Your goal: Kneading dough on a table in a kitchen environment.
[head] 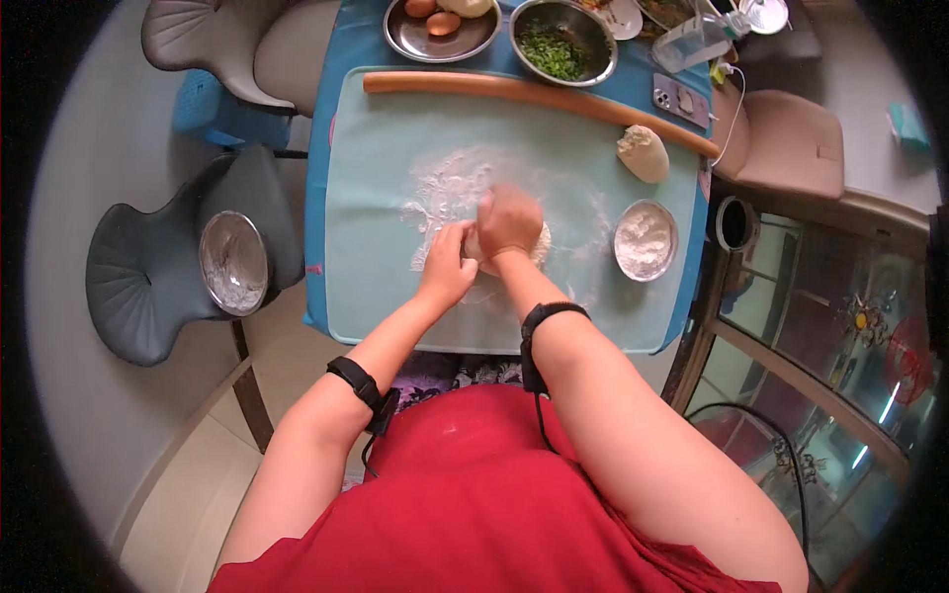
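A piece of dough (543,244) lies on the floured pale green mat (378,296), mostly hidden beneath my hands. My right hand (510,222) is on top of it, blurred, with its fingers bent down out of sight. Against the dough's left side rests my left hand (448,259), its fingers curved and touching it. Loose flour (452,181) is spread over the mat above and left of my hands. To the right stands a metal bowl of flour (645,241), and above that lies a second lump of dough (643,154) with a torn end.
A long wooden rolling pin (519,95) spans the mat's far side. Behind it stand a bowl with eggs (443,52), a bowl of chopped greens (563,55), a phone (680,101) and a plastic bottle (693,44). A flour-dusted metal bowl (233,261) sits on the left chair (141,296).
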